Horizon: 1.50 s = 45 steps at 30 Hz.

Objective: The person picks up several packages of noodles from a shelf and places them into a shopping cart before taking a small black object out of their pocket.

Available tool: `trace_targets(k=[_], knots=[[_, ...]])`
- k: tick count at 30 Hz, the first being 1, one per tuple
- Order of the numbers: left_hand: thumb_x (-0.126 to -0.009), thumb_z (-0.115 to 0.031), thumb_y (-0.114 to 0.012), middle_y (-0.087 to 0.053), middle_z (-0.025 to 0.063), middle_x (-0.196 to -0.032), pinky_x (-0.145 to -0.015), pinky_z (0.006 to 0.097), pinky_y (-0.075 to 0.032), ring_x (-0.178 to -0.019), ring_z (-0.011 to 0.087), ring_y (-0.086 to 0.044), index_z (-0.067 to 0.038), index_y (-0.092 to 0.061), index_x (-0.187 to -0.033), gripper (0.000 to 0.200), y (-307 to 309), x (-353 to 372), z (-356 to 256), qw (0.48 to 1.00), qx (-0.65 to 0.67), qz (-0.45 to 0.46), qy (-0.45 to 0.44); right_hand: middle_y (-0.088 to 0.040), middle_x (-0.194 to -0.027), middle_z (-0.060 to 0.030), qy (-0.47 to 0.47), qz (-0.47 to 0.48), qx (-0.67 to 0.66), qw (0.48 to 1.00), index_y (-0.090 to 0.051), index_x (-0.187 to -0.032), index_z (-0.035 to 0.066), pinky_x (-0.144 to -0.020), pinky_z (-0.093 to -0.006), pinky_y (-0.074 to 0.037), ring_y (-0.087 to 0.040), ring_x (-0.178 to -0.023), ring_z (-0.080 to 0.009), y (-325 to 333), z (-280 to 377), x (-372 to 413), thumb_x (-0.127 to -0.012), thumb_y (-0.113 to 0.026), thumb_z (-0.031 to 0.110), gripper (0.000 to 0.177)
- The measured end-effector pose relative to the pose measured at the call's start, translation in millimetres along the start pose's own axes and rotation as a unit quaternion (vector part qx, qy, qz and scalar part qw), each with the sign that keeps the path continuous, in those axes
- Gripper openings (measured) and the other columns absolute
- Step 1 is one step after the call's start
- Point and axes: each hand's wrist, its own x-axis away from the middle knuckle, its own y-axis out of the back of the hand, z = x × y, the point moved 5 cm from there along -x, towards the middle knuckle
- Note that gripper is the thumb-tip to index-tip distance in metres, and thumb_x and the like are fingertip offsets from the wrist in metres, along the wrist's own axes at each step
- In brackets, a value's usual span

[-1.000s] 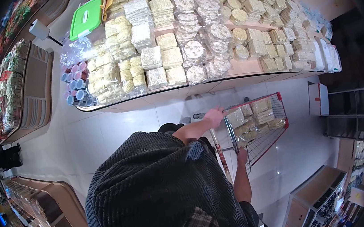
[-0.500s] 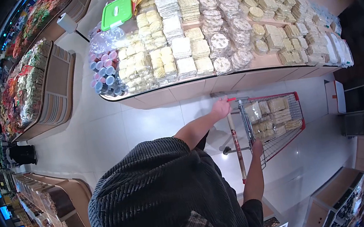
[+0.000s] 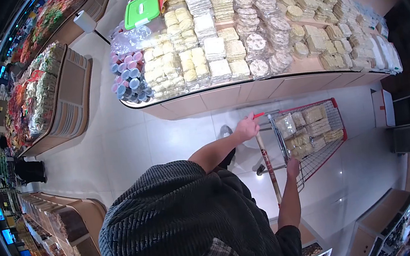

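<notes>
My left hand [image 3: 249, 127] is closed around the upper end of the shopping cart's handle [image 3: 266, 159], beside its red tip. My right hand [image 3: 293, 167] reaches past the handle to the near edge of the wire basket [image 3: 320, 163]; its fingers are not clear enough to show whether they grip the rim. Inside the basket lie several clear-wrapped packets [image 3: 314, 114] of pale, flat food, some close to my right hand.
A long display counter [image 3: 222, 98] beyond the cart holds stacked packets, small lidded cups [image 3: 127, 68] and a green-lidded container [image 3: 141, 11]. More display stands [image 3: 68, 100] are at the left. A white-and-red box [image 3: 388, 107] and shelving stand at the right.
The counter and left stands appear farther right in the view. Both hands stay at the cart, and a shoe shows more clearly beside my left forearm.
</notes>
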Motion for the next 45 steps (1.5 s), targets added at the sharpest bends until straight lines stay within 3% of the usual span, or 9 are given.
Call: trace_targets(k=[8,19,23,26,28,31,34,40,45], knots=[[-0.095,-0.029,-0.07,-0.051,0.0264,-0.121,-0.087,0.0538,-0.057,-0.093,0.0459,-0.066,-0.008,-0.063,-0.104,0.025,28.1,49.7,22.5,0.993,0.084,0.084,-0.008,-0.072,-0.119,-0.0178,0.022,0.021,0.053,0.998,-0.063,-0.126,0.02,-0.088,-0.0611,-0.056,-0.071,-0.114,-0.0413,-18.9,8.8,49.7,-0.112,-0.038,0.038,0.034],[-0.098,-0.033,-0.073,-0.052,0.026,-0.12,-0.097,0.0484,-0.052,-0.108,0.0441,-0.061,-0.01,-0.065,-0.112,0.028,38.1,93.5,48.5,0.979,0.187,0.084,-0.001,-0.072,-0.12,-0.0211,0.072,0.015,0.066,0.995,-0.067,-0.124,0.015,-0.09,-0.0623,-0.056,-0.07,-0.112,-0.0472,-54.2,3.4,77.8,-0.111,-0.036,0.049,0.047],[-0.093,-0.025,-0.074,-0.067,0.0159,-0.116,-0.101,0.0469,-0.051,-0.115,0.0385,-0.06,-0.011,-0.076,-0.1,0.015,59.6,61.4,73.8,0.977,0.141,0.153,-0.04,-0.073,-0.116,-0.0198,0.067,-0.006,0.127,0.99,-0.062,-0.132,0.018,-0.085,-0.0642,-0.057,-0.071,-0.11,-0.0453,-65.1,1.5,78.7,-0.113,-0.038,0.039,0.037],[-0.084,-0.018,-0.078,-0.071,0.0119,-0.121,-0.11,0.048,-0.046,-0.121,0.0348,-0.062,-0.012,-0.078,-0.095,0.012,79.1,-2.4,110.4,0.958,0.27,0.096,0.009,-0.074,-0.117,-0.0173,0.038,0.023,0.099,0.994,-0.064,-0.133,0.017,-0.09,-0.0634,-0.055,-0.072,-0.111,-0.0426,-60.7,7.8,87.6,-0.112,-0.037,0.047,0.046],[-0.081,-0.017,-0.08,-0.071,0.0127,-0.12,-0.111,0.0466,-0.046,-0.121,0.0364,-0.062,-0.011,-0.076,-0.101,0.021,111.0,-58.2,145.0,0.971,0.209,-0.052,0.106,-0.074,-0.123,-0.0194,-0.01,0.048,0.042,0.998,-0.068,-0.135,0.017,-0.097,-0.0669,-0.05,-0.069,-0.118,-0.0434,-62.5,0.5,82.4,-0.109,-0.034,0.062,0.062],[-0.073,-0.028,-0.091,-0.051,0.0236,-0.135,-0.111,0.0512,-0.043,-0.13,0.0429,-0.049,-0.001,-0.049,-0.142,0.085,184.9,-132.7,162.8,0.948,0.014,-0.243,0.206,-0.074,-0.122,-0.0195,-0.07,0.082,0.021,0.994,-0.072,-0.127,0.014,-0.099,-0.0661,-0.049,-0.07,-0.118,-0.0427,-54.1,1.0,85.6,-0.109,-0.033,0.057,0.06],[-0.067,-0.044,-0.098,-0.037,0.0218,-0.155,-0.118,0.0528,-0.038,-0.142,0.0396,-0.041,-0.003,-0.025,-0.159,0.125,217.7,-205.7,193.9,0.895,-0.011,-0.213,0.392,-0.075,-0.122,-0.0184,-0.061,0.078,0.038,0.994,-0.072,-0.125,0.013,-0.101,-0.065,-0.048,-0.071,-0.116,-0.0422,-56.4,-1.3,81.2,-0.108,-0.035,0.048,0.053],[-0.06,-0.061,-0.098,-0.033,0.0195,-0.161,-0.116,0.0541,-0.043,-0.143,0.0373,-0.041,-0.006,-0.005,-0.167,0.152,219.2,-282.7,235.6,0.84,-0.018,-0.12,0.528,-0.074,-0.118,-0.0207,-0.039,0.038,0.048,0.997,-0.075,-0.115,0.009,-0.096,-0.0641,-0.048,-0.071,-0.109,-0.0438,-62.8,-4.3,86.4,-0.105,-0.037,0.044,0.053],[-0.061,-0.051,-0.099,-0.037,0.0184,-0.155,-0.111,0.0564,-0.047,-0.138,0.0368,-0.046,-0.011,-0.01,-0.164,0.141,214.7,-284.1,230.8,0.845,-0.064,-0.121,0.517,-0.075,-0.115,-0.0216,-0.069,0.05,0.027,0.996,-0.077,-0.114,0.01,-0.097,-0.062,-0.048,-0.071,-0.11,-0.0449,-63.7,1.6,86.7,-0.103,-0.038,0.042,0.051]])
